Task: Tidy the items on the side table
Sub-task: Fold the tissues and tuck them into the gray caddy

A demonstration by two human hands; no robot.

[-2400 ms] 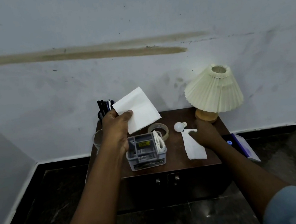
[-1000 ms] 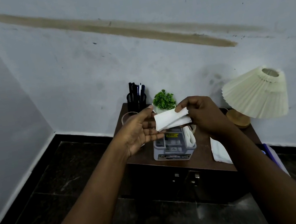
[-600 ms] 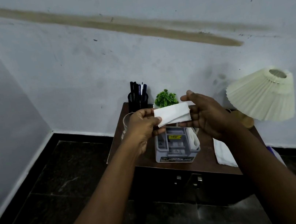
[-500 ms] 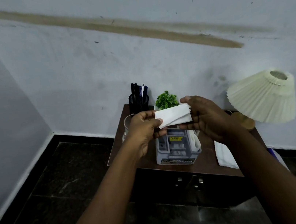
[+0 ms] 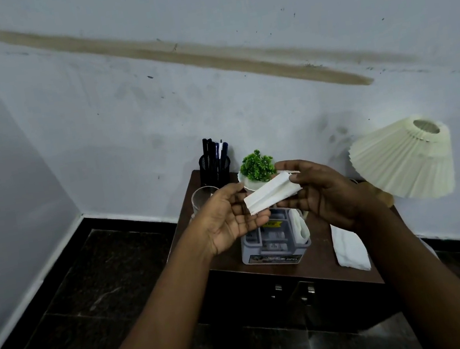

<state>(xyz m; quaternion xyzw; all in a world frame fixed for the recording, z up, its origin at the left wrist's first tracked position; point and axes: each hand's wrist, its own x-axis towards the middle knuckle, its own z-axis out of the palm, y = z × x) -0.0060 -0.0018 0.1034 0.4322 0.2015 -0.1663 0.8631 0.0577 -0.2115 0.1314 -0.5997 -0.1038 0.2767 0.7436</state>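
Folded tissue (image 5: 270,195) held in mid-air over the side table (image 5: 321,245).
Pinched at one end by right hand (image 5: 325,194), thumb and fingers curled round; propped on left hand (image 5: 228,221), fingers loosely straight. Seemingly partway: one white wad (image 5: 301,227) already in grey organizer (image 5: 272,245), loose tissue (image 5: 349,249) flat on tabletop, yet to fold and stow.

A room corner in a home: a dark wooden side table (image 5: 320,235) bearing a pleated-shade lamp (image 5: 402,160), potted plant (image 5: 257,165) and pen holder (image 5: 215,167), against a scuffed white wall (image 5: 151,96).
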